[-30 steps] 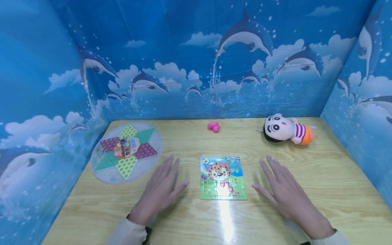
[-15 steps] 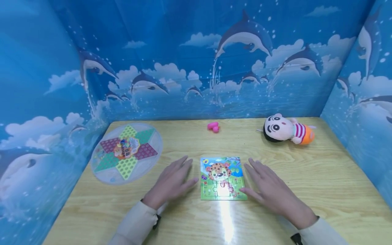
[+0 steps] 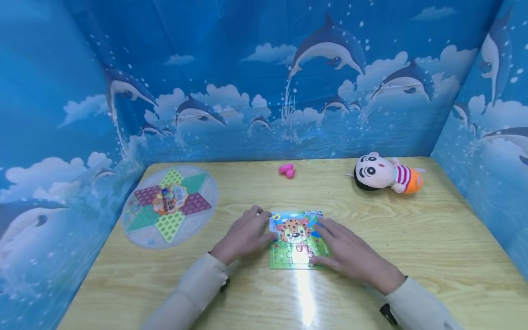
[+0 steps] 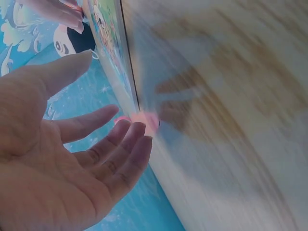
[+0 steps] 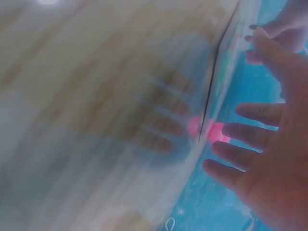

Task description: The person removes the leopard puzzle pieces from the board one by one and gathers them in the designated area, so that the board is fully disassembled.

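Observation:
A square jigsaw puzzle (image 3: 294, 234) with a cartoon leopard lies flat on the table between the two hands. The left hand (image 3: 245, 236) is at its left edge, fingers loosely bent; in the left wrist view nothing sits in the palm. Over the puzzle's right side hovers the right hand (image 3: 352, 250), hiding part of that edge from the head view. Its fingers look straight and spread in the right wrist view. Whether any fingertip touches the puzzle, I cannot tell.
A round Chinese checkers board (image 3: 171, 206) lies at the left with a colourful packet on it. Small pink toy (image 3: 287, 171) at the back middle; plush doll (image 3: 387, 173) lying at the back right. Dolphin-print cloth walls (image 3: 264, 82) enclose the table.
Both hands have moved inward from either side of the puzzle, the left to its left edge and the right over its right side. The puzzle has stayed in place.

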### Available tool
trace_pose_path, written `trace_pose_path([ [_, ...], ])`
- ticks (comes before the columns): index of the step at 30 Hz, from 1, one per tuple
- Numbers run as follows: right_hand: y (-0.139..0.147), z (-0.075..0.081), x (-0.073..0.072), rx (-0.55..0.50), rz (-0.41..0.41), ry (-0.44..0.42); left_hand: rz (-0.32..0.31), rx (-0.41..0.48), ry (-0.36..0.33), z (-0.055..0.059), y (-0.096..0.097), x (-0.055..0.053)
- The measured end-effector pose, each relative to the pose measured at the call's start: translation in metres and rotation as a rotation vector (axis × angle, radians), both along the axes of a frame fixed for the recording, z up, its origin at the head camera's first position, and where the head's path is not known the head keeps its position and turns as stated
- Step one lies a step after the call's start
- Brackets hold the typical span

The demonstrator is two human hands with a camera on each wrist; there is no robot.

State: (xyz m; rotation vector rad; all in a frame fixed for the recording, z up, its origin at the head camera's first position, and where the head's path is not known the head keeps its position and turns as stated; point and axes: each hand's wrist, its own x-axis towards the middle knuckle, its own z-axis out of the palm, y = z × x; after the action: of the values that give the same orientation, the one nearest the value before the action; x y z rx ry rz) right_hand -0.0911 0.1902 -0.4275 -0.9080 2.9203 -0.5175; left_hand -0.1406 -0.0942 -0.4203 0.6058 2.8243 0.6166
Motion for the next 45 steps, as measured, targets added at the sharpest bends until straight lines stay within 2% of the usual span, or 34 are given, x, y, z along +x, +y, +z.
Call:
trace_pose_path([
  [6,-0.006,-0.003,-0.005,-0.003,0.039,-0.023,0.04,0.016,-0.064,-0.001,0.01,-0.007],
  [12,-0.009,-0.005,-0.009,0.015,0.062,-0.041,0.048,0.021,-0.075,-0.003,0.016,-0.012],
  [18,-0.011,-0.006,-0.009,0.024,0.048,-0.092,0.069,0.009,-0.089,-0.004,0.019,-0.014],
  [27,-0.015,-0.006,-0.008,0.03,0.028,-0.101,0.137,-0.015,-0.139,-0.006,0.027,-0.018],
  [32,-0.016,-0.007,-0.008,0.023,0.044,-0.104,0.166,-0.014,-0.156,-0.007,0.029,-0.021],
  [37,-0.018,-0.008,-0.009,0.013,0.062,-0.117,0.174,-0.014,-0.169,-0.007,0.029,-0.022],
  [45,-0.025,-0.006,-0.008,-0.001,0.132,-0.112,0.15,-0.004,-0.157,-0.007,0.028,-0.022],
])
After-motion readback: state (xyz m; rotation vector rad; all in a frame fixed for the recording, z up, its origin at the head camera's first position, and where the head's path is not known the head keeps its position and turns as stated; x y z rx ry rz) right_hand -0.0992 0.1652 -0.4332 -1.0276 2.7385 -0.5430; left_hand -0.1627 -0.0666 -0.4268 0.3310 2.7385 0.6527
